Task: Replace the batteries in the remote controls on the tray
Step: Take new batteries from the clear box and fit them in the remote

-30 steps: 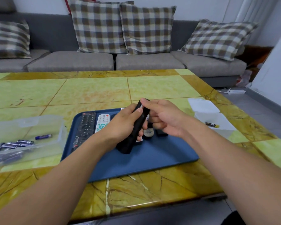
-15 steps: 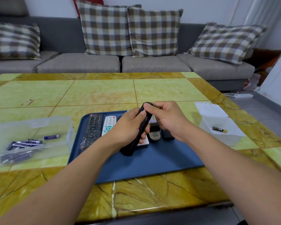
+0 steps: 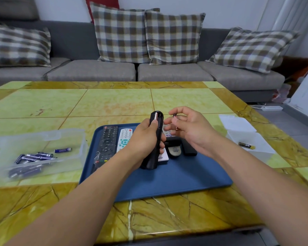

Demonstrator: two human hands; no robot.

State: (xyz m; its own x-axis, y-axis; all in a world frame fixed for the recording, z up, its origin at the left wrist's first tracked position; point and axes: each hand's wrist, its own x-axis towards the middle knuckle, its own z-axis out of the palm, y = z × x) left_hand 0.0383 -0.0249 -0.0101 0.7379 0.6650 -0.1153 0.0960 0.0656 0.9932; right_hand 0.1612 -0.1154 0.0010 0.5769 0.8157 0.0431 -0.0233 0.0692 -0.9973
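1. Since the earlier frames, the right hand (image 3: 188, 128) has drawn away from the black remote (image 3: 154, 142) and now pinches a battery (image 3: 175, 119) between thumb and fingertips, just beside the remote's top; the other fingers are loosely curled.
2. The left hand (image 3: 146, 139) grips the black remote with fingers wrapped round its smooth, rounded body, thumb on the front. The remote stands upright, its lower end close over the tray (image 3: 167, 181). Its top compartment is open; one metallic cell end shows inside.
3. The tray is matte blue with rounded corners and a low rim. Its near half is bare. Its front edge sits back from the glossy, veined marble table (image 3: 167, 215) edge.
4. Flat on the tray's far half lie a long black remote (image 3: 107, 142), a white remote (image 3: 125, 137) and several more remotes partly hidden behind the hands; their number cannot be told.
5. At left, a clear plastic box (image 3: 43, 139) holds purple batteries (image 3: 37, 156); those behind its front wall are blurred.
6. At right, a translucent white container (image 3: 252, 139) holds one dark battery (image 3: 246, 145).
7. Beyond the table stands a grey fabric sofa (image 3: 96, 70) with checked cushions.
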